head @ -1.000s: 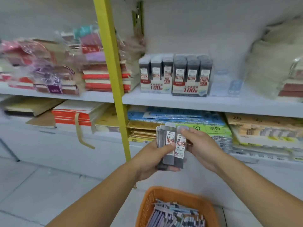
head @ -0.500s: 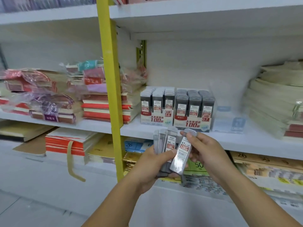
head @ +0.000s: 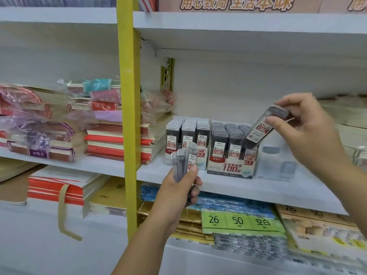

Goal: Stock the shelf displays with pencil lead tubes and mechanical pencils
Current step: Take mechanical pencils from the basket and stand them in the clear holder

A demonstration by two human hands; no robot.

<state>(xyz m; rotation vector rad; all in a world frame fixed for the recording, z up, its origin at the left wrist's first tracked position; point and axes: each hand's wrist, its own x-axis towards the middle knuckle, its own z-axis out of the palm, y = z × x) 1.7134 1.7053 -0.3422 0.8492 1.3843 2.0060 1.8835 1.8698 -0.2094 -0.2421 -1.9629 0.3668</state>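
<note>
The right grip [head: 309, 132] pinches one 0.7 lead tube [head: 262, 128], tilted, above the 0.7 display box [head: 231, 165] on the shelf [head: 278, 191]. The left grip [head: 179, 187] clasps a bundle of lead tubes [head: 183, 161] before the shelf edge.

Blurred lead tube [head: 260, 129], small print illegible.

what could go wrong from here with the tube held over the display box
1. The right hand pinches the 0.7 tube only near its top, tilted; its lower end might snag on the packed rows of the 0.7 display box and slip.
2. The left hand holds several fanned tubes, so one may slide out.
3. The 0.5 box stands right beside it, so sizes might get mixed.
</note>
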